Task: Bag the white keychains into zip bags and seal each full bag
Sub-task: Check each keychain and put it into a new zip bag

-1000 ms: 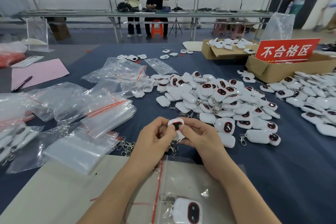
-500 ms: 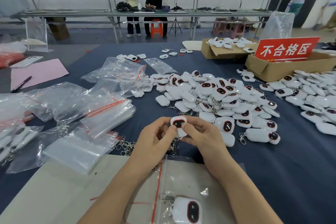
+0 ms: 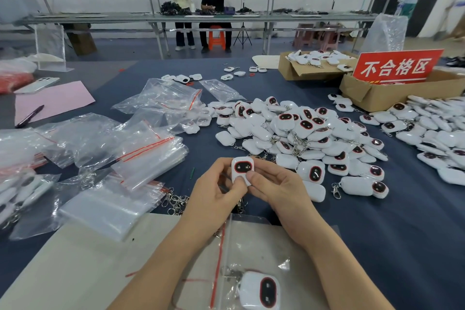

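Both forearms reach in from the near edge and meet over the blue table [image 3: 377, 221]. The left hand [image 3: 214, 194] and the right hand [image 3: 274, 186] together hold one white keychain [image 3: 242, 168] upright between them, its dark red-ringed face toward the person, both thumbs pressed on its lower front, fingers curled behind. Just beneath the wrists lies a zip bag [image 3: 251, 259] with another keychain [image 3: 260, 290] inside. A heap of loose keychains [image 3: 302, 133] lies beyond the hands, empty bags [image 3: 141, 156] to the left.
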